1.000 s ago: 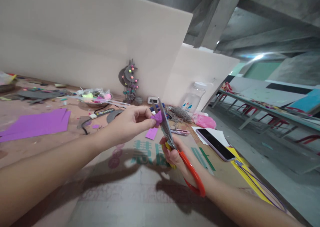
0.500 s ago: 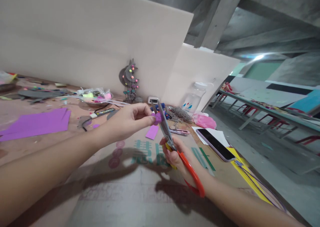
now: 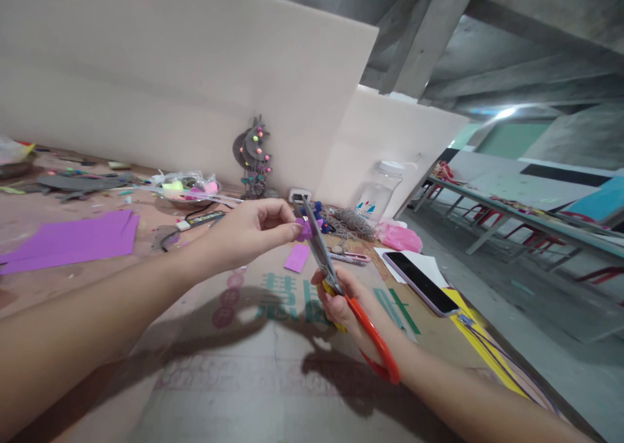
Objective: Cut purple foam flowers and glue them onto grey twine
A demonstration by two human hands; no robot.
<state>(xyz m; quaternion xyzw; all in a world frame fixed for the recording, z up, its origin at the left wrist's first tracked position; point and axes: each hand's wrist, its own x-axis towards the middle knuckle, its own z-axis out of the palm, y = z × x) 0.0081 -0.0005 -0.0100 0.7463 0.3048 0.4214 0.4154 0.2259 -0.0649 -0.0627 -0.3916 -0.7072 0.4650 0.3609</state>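
Between thumb and fingers, my left hand [image 3: 266, 228] pinches a small piece of purple paper [image 3: 306, 228]. My right hand [image 3: 348, 297] grips a pair of scissors [image 3: 324, 254] with red and yellow handles, their blades pointing up and away. The blades are slightly apart and overlap the purple piece in view; whether they touch it I cannot tell. Below them a small purple strip [image 3: 297, 258] lies on a printed cardboard sheet [image 3: 234, 378]. Larger purple sheets [image 3: 82, 235] rest on the table at the left.
Behind stand a grey moon-shaped ornament with coloured beads [image 3: 254, 154] and a clear bottle [image 3: 377, 193]. Grey string [image 3: 353, 222], a pink bag [image 3: 398, 236] and a cutter knife [image 3: 351, 256] lie beyond my hands. A phone [image 3: 420, 284] lies right, near the table edge. A bowl [image 3: 188, 193] holds colourful clay-like lumps.
The left hand has shifted up very slightly and the purple piece has turned a little. The scissor blades have closed slightly; the right hand is almost still.
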